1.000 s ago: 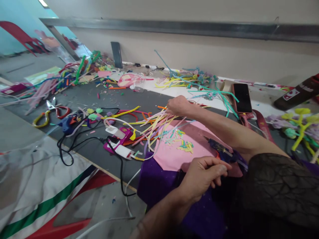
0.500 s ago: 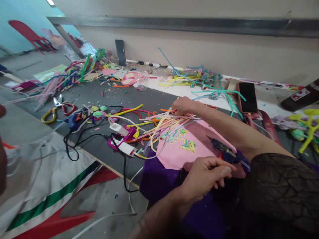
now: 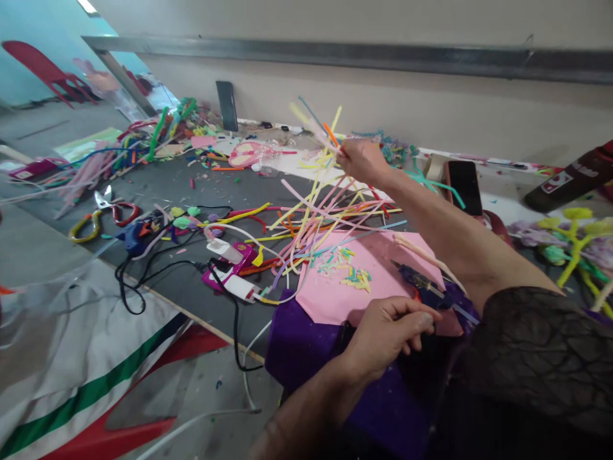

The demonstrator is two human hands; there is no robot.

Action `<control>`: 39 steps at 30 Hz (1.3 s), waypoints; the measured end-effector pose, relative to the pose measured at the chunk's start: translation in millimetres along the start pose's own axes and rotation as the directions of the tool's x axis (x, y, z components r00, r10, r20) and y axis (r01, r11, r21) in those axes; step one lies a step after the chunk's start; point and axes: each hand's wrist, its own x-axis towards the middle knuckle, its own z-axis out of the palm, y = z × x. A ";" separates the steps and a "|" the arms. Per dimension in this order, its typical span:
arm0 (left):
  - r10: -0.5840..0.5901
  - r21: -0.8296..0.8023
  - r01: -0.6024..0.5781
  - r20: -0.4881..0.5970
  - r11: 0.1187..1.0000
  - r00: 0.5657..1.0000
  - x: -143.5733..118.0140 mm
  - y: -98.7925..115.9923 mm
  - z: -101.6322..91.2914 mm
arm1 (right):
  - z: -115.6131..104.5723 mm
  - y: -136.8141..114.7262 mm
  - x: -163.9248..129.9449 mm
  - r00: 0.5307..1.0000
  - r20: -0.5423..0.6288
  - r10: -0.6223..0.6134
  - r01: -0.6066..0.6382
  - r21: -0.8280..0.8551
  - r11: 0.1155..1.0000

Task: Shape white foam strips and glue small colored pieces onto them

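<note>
Across the frame runs a dark grey counter (image 3: 201, 185) against a beige wall, littered with craft scraps. On the floor at lower left lies a plastic-covered sheet with green, white and red stripes (image 3: 81, 383).

Near edge of counter: purple felt (image 3: 306, 348) draped over the edge, pink foam sheet (image 3: 378, 255) lying on top of it, small cut bits in yellow, teal and orange scattered on the pink.

Right hand (image 3: 364, 161) raised above the counter near the wall, fingers pinched together on a bunch of coloured foam strips (image 3: 311, 211) — yellow, pink, orange, pale blue. Upper strip ends fan up past the hand; lower ends trail down to the counter and the far edge of the pink sheet.

Left hand (image 3: 387, 332) low by the near edge, over the purple felt, fingers curled closed; it seems to grip something thin, can't tell what. Dark blue glue gun (image 3: 421, 281) lies on the pink sheet just beyond that hand.

Left of the pink sheet: magenta and white power strip (image 3: 230, 271) with black cables (image 3: 129, 287) looping off the counter edge. Further left: pliers with red and yellow handles (image 3: 103, 214).

Right side: smartphone (image 3: 463, 186) with a dark screen flat on the counter, yellow-green pipe-cleaner figure (image 3: 577, 246) at the far right. A second dark phone (image 3: 226, 105) stands leaning on the wall. Tangle of teal and yellow pipe cleaners (image 3: 397, 153) sits behind the right hand
</note>
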 end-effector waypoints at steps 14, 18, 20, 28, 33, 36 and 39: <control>-0.018 0.003 0.018 -0.012 1.000 1.000 3.2 -2.3 -1.4 | -89.7 -6.8 -13.7 0.934 -0.358 0.005 -0.028 -0.059 0.998; -0.005 0.002 0.005 -0.011 1.000 1.000 3.2 -2.0 -1.4 | -79.6 -12.8 -18.5 0.922 -0.335 -0.193 0.109 -0.253 0.961; -0.007 0.007 0.007 -0.011 1.000 1.000 3.0 -1.5 -1.2 | -63.4 -19.6 -25.5 0.938 -0.212 -0.276 0.216 -0.266 0.939; -0.008 0.024 0.008 -0.009 1.000 1.000 1.4 1.8 0.2 | -15.7 -26.7 -55.4 0.938 0.153 -0.310 0.299 0.090 0.950; -0.017 0.021 0.017 -0.004 1.000 1.000 0.7 2.3 1.2 | -24.7 -7.8 -66.1 0.951 0.086 -0.298 0.276 0.201 0.940; -0.019 0.024 0.019 0.005 1.000 1.000 0.7 1.6 1.1 | -28.1 0.0 -76.5 0.970 -0.018 -0.243 0.242 0.170 0.955; -0.024 0.030 0.024 0.012 0.999 1.000 0.8 1.2 0.9 | -28.4 8.6 -87.2 0.980 -0.097 -0.175 0.186 0.117 0.976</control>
